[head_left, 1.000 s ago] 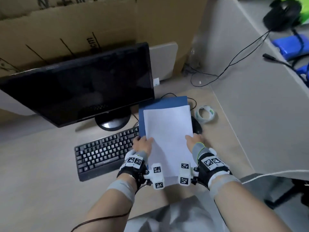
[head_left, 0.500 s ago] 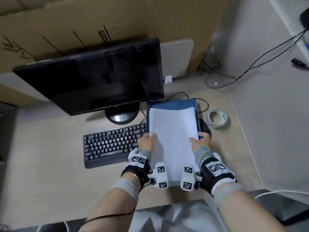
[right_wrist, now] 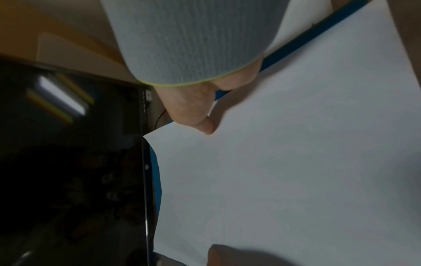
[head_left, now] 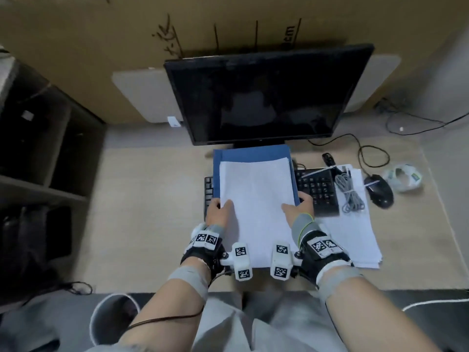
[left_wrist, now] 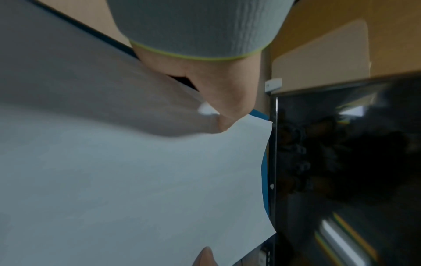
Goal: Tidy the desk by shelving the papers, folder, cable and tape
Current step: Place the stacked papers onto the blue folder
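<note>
Right of the keyboard [head_left: 316, 189] lie more paper, a coiled cable [head_left: 351, 193], mouse [head_left: 380, 190] and tape [head_left: 402, 177]. Above it, the left hand [head_left: 218, 212] and right hand [head_left: 298, 208] pinch papers [head_left: 256, 199] on a blue folder [head_left: 251, 153].

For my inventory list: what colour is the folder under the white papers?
Blue; the folder shows best in the head view.

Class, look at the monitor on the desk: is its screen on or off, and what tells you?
Off. The monitor shows a uniformly black screen, with only dim reflections on the glass and no lit image or text.
</note>
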A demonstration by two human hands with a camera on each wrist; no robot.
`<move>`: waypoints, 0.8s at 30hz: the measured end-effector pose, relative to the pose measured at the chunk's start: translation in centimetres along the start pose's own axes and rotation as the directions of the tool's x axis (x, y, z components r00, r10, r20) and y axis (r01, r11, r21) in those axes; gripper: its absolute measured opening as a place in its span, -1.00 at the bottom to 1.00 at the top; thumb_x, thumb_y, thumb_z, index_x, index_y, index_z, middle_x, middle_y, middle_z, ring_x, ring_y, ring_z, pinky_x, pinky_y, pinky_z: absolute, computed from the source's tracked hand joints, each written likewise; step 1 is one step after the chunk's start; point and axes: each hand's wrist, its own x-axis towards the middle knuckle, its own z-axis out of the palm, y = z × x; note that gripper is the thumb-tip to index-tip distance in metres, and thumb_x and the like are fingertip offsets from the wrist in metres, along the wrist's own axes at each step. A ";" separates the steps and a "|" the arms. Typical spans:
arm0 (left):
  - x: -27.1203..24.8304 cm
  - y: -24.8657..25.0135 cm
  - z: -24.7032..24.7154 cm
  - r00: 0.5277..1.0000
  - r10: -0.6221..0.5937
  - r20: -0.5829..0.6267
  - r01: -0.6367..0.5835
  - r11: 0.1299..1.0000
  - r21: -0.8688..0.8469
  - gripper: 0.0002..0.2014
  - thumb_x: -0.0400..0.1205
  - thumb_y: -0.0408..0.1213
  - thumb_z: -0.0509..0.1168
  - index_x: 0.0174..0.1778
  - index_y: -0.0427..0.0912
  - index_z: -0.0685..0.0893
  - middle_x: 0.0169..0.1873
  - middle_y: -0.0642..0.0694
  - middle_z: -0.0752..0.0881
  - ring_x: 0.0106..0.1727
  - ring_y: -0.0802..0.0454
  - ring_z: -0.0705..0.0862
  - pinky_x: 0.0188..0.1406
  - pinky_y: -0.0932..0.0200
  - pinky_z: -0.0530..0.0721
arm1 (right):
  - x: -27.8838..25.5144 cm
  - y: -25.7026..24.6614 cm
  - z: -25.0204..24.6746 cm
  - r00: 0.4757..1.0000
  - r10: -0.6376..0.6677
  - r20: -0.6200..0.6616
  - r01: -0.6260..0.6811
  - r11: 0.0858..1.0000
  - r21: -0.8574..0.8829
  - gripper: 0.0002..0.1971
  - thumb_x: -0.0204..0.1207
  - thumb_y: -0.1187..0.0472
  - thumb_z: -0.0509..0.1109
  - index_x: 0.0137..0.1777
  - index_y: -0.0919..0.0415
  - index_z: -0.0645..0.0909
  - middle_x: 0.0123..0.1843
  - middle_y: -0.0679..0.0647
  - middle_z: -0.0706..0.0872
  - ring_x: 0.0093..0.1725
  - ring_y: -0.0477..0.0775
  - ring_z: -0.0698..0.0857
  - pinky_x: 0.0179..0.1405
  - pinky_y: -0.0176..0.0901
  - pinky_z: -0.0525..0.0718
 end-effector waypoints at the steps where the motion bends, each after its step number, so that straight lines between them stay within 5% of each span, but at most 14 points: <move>1: 0.1 -0.1 -1.2 1.000 -0.006 -0.010 0.006 0.999 -0.046 -0.90 0.58 -0.23 0.21 -0.04 -0.12 0.44 -0.34 -0.09 0.55 -0.38 -0.03 0.50 -0.38 0.15 0.45 | -0.3 -0.2 1.3 1.000 -0.014 0.009 0.014 1.000 -0.009 -0.44 0.50 0.42 0.38 0.49 0.13 0.38 0.12 0.19 0.66 -0.12 0.19 0.62 -0.15 -0.12 0.56; 4: 1.2 -0.5 -4.3 0.999 0.034 -0.028 -0.039 0.982 -0.185 -0.66 0.61 -0.37 0.21 0.28 -0.01 0.44 -0.05 -0.14 0.67 -0.25 0.01 0.63 -0.29 0.19 0.60 | -1.0 -0.8 4.4 0.998 -0.040 0.039 0.041 0.999 -0.029 -0.44 0.50 0.42 0.36 0.49 0.12 0.37 0.08 0.14 0.64 -0.09 0.20 0.64 -0.12 -0.11 0.57; 6: 3.3 -1.6 -5.7 0.995 0.092 -0.032 -0.096 0.983 -0.154 -0.41 0.61 -0.51 0.22 0.53 0.00 0.30 0.23 -0.11 0.62 0.02 0.03 0.68 0.03 0.18 0.63 | -0.8 -0.2 6.4 0.999 -0.035 0.035 0.038 0.996 -0.087 -0.43 0.50 0.39 0.38 0.49 0.10 0.38 0.15 0.13 0.67 -0.04 0.22 0.65 -0.09 -0.09 0.59; 9: 5.3 -1.8 -6.4 0.992 0.126 -0.030 -0.127 0.991 -0.035 -0.14 0.56 -0.58 0.24 0.71 0.07 0.04 0.55 -0.15 0.41 0.51 -0.13 0.49 0.52 0.06 0.38 | -0.1 0.3 7.4 0.998 -0.060 0.009 0.061 0.976 -0.210 -0.43 0.47 0.28 0.46 0.48 0.07 0.43 0.25 0.13 0.69 0.09 0.26 0.71 0.03 -0.02 0.68; 12: 7.0 -3.1 -5.9 0.995 0.099 -0.031 -0.098 0.995 0.028 -0.18 0.55 -0.56 0.22 0.71 0.02 0.10 0.51 -0.15 0.49 0.47 -0.15 0.53 0.47 0.13 0.43 | 1.2 1.0 8.3 0.995 -0.103 -0.020 0.090 0.936 -0.340 -0.43 0.37 0.18 0.53 0.41 0.08 0.53 0.29 0.17 0.69 0.17 0.27 0.71 0.18 0.07 0.70; 17: 8.4 -4.8 -4.6 0.994 0.101 -0.045 -0.100 0.994 0.037 -0.18 0.54 -0.60 0.23 0.70 -0.03 0.14 0.47 -0.13 0.54 0.45 -0.10 0.55 0.35 0.28 0.40 | 2.7 2.1 8.3 0.994 -0.104 -0.012 0.089 0.895 -0.437 -0.34 0.24 0.08 0.58 0.40 0.04 0.53 0.27 0.11 0.71 0.15 0.26 0.74 0.15 0.11 0.73; 24: 6.5 -2.2 -3.9 0.987 0.093 -0.133 -0.092 0.996 0.017 -0.06 0.45 -0.43 0.42 0.72 -0.02 0.11 0.60 -0.21 0.31 0.59 -0.18 0.38 0.58 -0.11 0.36 | 2.5 1.1 4.4 0.993 -0.107 0.059 0.119 0.950 -0.287 -0.44 0.39 0.29 0.56 0.42 0.17 0.57 0.34 0.11 0.71 0.21 0.11 0.73 0.17 -0.20 0.64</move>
